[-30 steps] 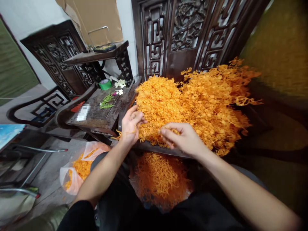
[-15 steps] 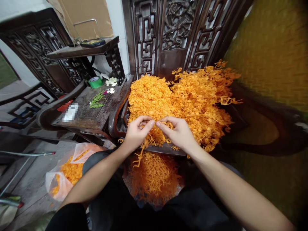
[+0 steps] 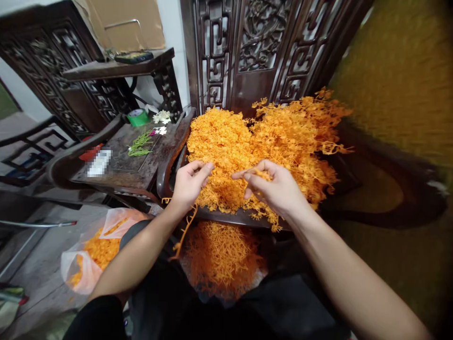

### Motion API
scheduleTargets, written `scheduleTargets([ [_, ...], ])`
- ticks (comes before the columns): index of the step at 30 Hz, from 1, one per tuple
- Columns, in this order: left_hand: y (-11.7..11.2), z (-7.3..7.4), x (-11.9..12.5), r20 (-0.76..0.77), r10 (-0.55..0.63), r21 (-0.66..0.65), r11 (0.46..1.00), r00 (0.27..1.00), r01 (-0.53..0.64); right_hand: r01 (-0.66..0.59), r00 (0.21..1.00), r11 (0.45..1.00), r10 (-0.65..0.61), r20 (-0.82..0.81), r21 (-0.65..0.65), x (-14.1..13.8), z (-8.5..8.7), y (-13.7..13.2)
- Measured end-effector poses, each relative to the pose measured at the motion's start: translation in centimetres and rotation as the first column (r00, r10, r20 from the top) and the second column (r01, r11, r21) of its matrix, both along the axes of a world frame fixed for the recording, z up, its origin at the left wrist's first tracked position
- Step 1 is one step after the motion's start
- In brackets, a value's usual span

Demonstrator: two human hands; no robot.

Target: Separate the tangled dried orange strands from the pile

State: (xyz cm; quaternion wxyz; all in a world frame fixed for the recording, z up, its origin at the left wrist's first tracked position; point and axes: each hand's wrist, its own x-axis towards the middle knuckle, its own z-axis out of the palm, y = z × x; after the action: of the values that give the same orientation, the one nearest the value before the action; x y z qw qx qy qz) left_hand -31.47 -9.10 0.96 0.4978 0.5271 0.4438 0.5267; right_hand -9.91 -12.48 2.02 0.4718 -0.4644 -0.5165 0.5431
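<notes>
My left hand is closed, thumb pressed to the index finger, over the left front of a heap of orange artificial sprigs. From beneath it hangs a thin, knobbly orange stem, seemingly gripped in its fingers. My right hand is a short way to the right, thumb and index pinched at the heap's front. Whatever lies between those fingertips blends with the orange behind. A bushier heap of orange sprigs rises at the right. Below, between my knees, lies a mass of bare orange stems.
The heaps rest on a carved dark wooden chair. At left, a wooden seat holds green tape, white flowers and green stems. A plastic bag with orange pieces sits on the floor.
My hands, whose fingertips met before, have drawn apart, the left moving left and the right slightly right. The dangling orange stem has shifted left with my left hand.
</notes>
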Motion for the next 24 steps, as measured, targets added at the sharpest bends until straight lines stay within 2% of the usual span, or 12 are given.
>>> scheduleTargets([
  [2, -0.5, -0.2, 0.2, -0.061, -0.040, 0.016, 0.999, 0.997, 0.041, 0.029, 0.993, 0.999, -0.031, -0.111, -0.021, 0.6, -0.3, 0.6],
  [4, -0.8, -0.3, 0.4, -0.111, -0.061, 0.016, 0.998, 0.992, 0.063, -0.006, 0.992, 0.999, 0.001, -0.126, -0.042, 0.7, -0.6, 0.8],
  [7, -1.4, -0.2, 0.8, -0.190, -0.098, 0.043, 0.993, 0.977, 0.108, -0.063, 0.998, 0.998, 0.063, -0.005, -0.020, -0.2, -1.1, 0.7],
  [9, -1.8, -0.1, 1.1, -0.197, -0.072, 0.100, 0.991, 0.978, 0.093, -0.061, 0.994, 0.996, 0.054, 0.100, 0.067, -0.8, -1.3, 0.7],
  [13, -2.0, 0.2, 0.8, -0.130, 0.031, 0.170, 0.985, 0.991, -0.008, 0.051, 0.978, 0.972, -0.095, 0.186, 0.227, -0.8, -1.5, 1.1],
  [15, -1.8, 0.5, 0.0, -0.098, 0.094, 0.202, 0.977, 0.991, -0.072, 0.176, 0.960, 0.954, -0.221, 0.174, 0.241, 0.0, -1.7, 1.5],
  [18, -1.6, 1.1, -1.6, -0.091, 0.207, 0.253, 0.951, 0.974, -0.179, 0.352, 0.915, 0.898, -0.389, 0.104, 0.263, 1.4, -1.7, 1.9],
  [20, -1.7, 1.3, -2.1, -0.200, 0.148, 0.244, 0.965, 0.969, -0.097, 0.299, 0.925, 0.894, -0.357, 0.130, 0.333, 1.7, -1.4, 1.6],
  [22, -2.1, 1.3, -1.9, -0.330, 0.047, 0.218, 0.976, 0.943, 0.028, 0.138, 0.937, 0.906, -0.250, 0.243, 0.401, 1.3, -0.9, 0.8],
  [24, -2.4, 1.2, -1.4, -0.410, -0.008, 0.207, 0.973, 0.912, 0.102, 0.004, 0.928, 0.909, -0.159, 0.338, 0.417, 0.4, -0.3, 0.0],
])
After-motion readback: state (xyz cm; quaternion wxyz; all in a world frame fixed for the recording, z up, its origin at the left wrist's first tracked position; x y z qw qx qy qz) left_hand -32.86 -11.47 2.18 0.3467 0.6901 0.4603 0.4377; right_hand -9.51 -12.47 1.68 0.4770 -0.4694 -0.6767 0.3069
